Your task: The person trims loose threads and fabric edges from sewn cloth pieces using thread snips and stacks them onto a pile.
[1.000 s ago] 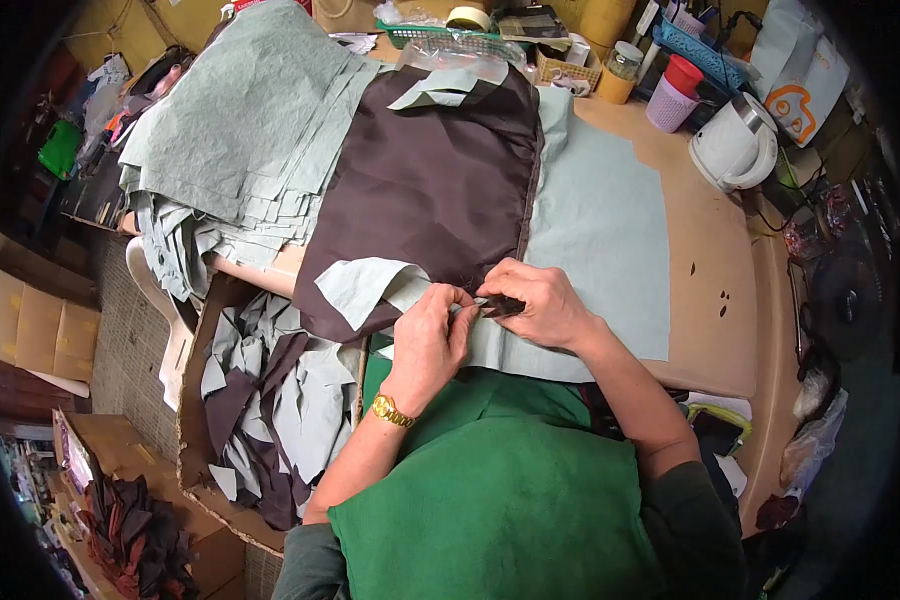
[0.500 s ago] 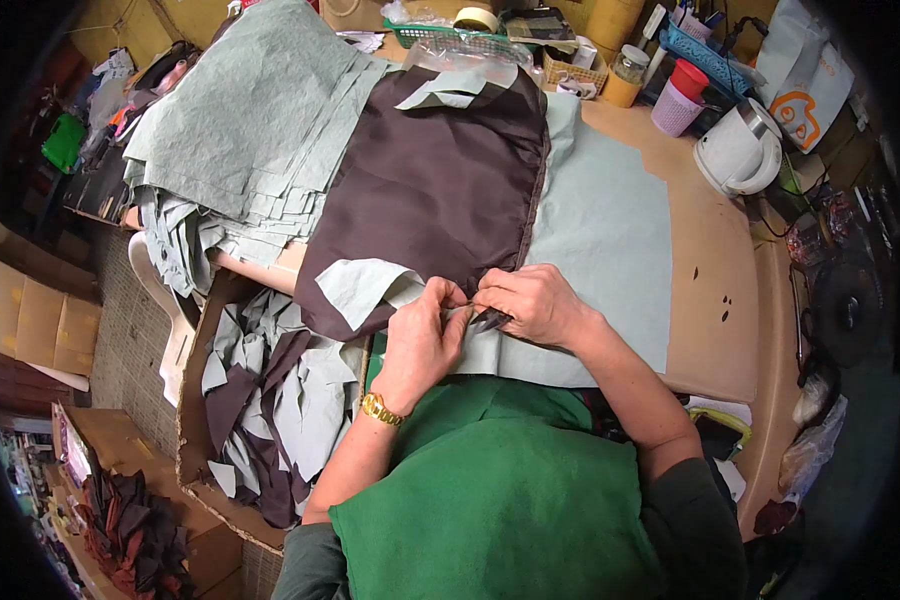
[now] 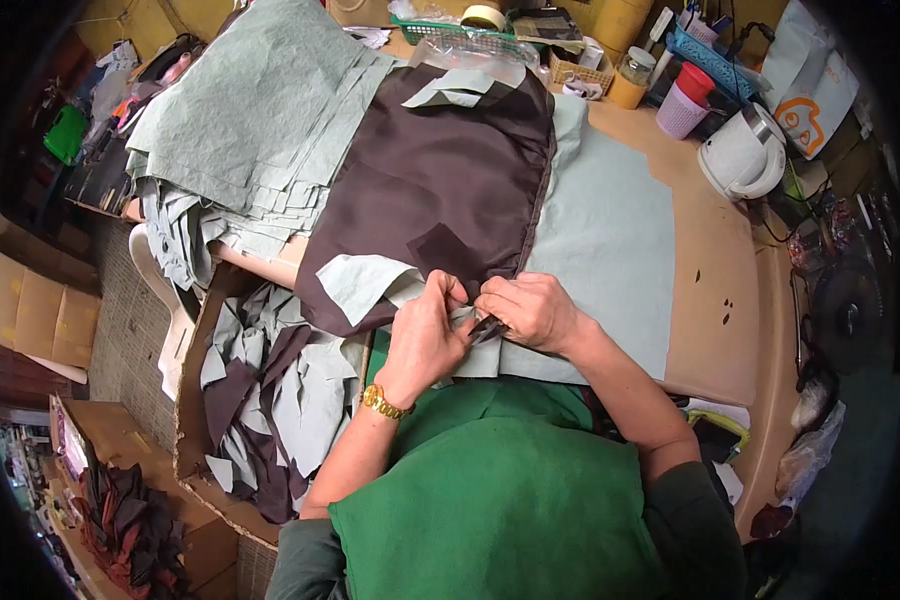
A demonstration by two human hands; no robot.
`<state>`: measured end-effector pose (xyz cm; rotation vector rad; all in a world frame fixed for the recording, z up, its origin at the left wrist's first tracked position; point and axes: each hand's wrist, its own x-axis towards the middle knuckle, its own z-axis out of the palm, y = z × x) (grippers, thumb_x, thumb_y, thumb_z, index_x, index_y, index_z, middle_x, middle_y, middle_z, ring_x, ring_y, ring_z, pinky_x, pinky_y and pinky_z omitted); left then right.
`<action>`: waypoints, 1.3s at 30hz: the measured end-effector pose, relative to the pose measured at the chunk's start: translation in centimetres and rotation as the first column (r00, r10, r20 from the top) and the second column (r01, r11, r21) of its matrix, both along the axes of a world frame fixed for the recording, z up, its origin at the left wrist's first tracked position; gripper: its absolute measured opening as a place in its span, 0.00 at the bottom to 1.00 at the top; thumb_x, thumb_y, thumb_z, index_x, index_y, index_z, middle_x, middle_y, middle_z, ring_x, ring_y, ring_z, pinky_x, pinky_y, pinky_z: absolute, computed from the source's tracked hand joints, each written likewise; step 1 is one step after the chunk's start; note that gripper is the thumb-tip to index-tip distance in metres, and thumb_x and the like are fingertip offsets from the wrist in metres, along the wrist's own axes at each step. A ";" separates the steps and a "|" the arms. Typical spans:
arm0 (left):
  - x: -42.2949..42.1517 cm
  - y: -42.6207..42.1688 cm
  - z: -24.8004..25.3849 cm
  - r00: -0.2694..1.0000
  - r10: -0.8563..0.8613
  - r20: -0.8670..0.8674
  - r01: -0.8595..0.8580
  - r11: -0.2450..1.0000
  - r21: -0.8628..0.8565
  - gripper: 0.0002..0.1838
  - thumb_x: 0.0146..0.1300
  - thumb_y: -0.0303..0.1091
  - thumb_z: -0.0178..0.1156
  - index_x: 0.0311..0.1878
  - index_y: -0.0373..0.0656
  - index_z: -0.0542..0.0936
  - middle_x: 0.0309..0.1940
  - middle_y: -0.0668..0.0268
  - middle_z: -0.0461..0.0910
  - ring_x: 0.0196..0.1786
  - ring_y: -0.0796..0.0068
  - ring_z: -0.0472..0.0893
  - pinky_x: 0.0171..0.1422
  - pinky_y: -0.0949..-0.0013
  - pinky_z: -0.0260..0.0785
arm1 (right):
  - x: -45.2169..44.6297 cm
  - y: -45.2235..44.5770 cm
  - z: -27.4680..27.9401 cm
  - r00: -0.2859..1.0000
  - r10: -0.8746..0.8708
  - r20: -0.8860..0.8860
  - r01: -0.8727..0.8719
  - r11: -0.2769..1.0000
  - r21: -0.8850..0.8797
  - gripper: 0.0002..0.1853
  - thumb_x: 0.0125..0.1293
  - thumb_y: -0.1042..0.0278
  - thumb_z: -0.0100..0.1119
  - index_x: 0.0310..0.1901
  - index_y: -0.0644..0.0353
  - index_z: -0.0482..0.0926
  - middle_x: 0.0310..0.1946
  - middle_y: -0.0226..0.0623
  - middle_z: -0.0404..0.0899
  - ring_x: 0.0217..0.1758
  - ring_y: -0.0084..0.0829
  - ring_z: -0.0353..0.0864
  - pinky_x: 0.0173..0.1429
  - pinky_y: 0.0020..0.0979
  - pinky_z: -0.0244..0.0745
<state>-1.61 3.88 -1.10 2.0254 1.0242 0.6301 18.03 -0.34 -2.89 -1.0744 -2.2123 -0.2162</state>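
Note:
A dark brown fabric piece point(image 3: 440, 170) lies across the table over pale grey-green fabric. At its near edge my left hand point(image 3: 432, 325) is closed, thumb and finger pinching the layered cloth beside a folded-back pale flap point(image 3: 362, 290). My right hand point(image 3: 532, 312) is closed close beside it, fingertips almost touching the left ones. Out of its fingers, below, poke dark pointed tips that look like small scissors point(image 3: 485, 330); the handles are hidden. Just above both hands a small dark brown flap point(image 3: 442, 245) stands out on the fabric.
A stack of pale cut sheets point(image 3: 250, 110) is at the left. Below it stands a cardboard box point(image 3: 192, 400) of fabric scraps. A pale sheet point(image 3: 610, 220) lies to the right. A white kettle point(image 3: 740, 158), red cup point(image 3: 695, 82), jar point(image 3: 632, 75) and green basket point(image 3: 460, 38) stand behind.
A small dark flap now shows above my hands. The dark tips under my right hand point more downward. Both hands stay together at the near edge, and the view has shifted slightly.

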 end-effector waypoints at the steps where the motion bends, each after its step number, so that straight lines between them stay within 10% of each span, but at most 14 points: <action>1: 0.0 0.0 -0.3 1.000 0.001 0.000 -0.001 1.000 0.000 0.22 0.51 0.24 0.73 0.46 0.39 0.72 0.25 0.64 0.75 0.25 0.67 0.75 0.36 0.67 0.70 | -0.2 0.0 0.0 1.000 -0.006 -0.026 0.006 1.000 0.007 0.06 0.53 0.71 0.64 0.32 0.56 0.78 0.27 0.29 0.72 0.21 0.28 0.74 0.25 0.31 0.70; 39: 0.8 -1.5 -1.8 0.998 0.014 0.056 -0.018 0.997 0.077 0.22 0.54 0.26 0.70 0.48 0.45 0.69 0.16 0.59 0.73 0.24 0.52 0.79 0.30 0.53 0.67 | 0.8 -1.0 0.2 1.000 0.003 -0.014 -0.004 0.996 -0.087 0.07 0.54 0.74 0.64 0.36 0.59 0.79 0.34 0.32 0.79 0.28 0.31 0.82 0.29 0.32 0.76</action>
